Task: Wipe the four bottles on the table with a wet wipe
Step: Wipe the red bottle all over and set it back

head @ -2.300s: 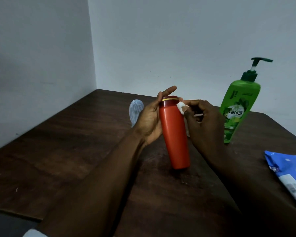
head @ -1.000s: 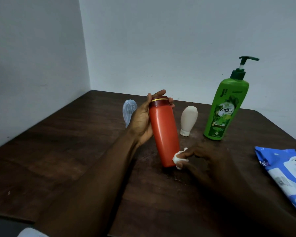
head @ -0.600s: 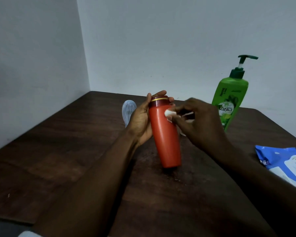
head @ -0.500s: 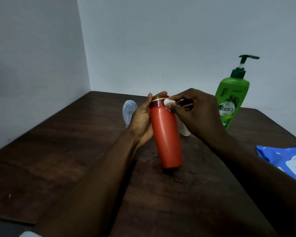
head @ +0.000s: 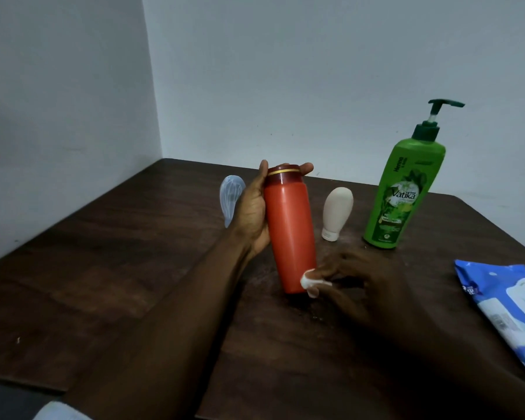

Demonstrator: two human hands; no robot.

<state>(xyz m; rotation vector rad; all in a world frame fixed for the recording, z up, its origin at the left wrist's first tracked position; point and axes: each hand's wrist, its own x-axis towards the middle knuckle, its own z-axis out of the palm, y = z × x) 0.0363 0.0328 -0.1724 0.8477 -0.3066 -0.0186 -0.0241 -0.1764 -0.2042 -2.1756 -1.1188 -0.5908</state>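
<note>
My left hand (head: pixel 253 212) grips an orange-red bottle (head: pixel 290 234) with a dark red cap, tilted with its base on the table. My right hand (head: pixel 367 286) pinches a small white wet wipe (head: pixel 311 281) against the bottle's lower right side, near the base. A small cream tube (head: pixel 337 212) stands cap-down just behind. To its right stands a tall green pump bottle (head: pixel 402 195). A pale blue translucent bottle (head: pixel 231 198) stands behind my left hand, partly hidden by it.
A blue and white wet wipe pack (head: pixel 506 310) lies at the right edge of the dark wooden table (head: pixel 103 268). Grey walls meet in the corner behind the table. The table's front edge runs along the lower left.
My right hand has slid the wipe from the bottle's cap down to its base. The cream tube shows again. My left hand still holds the bottle in place.
</note>
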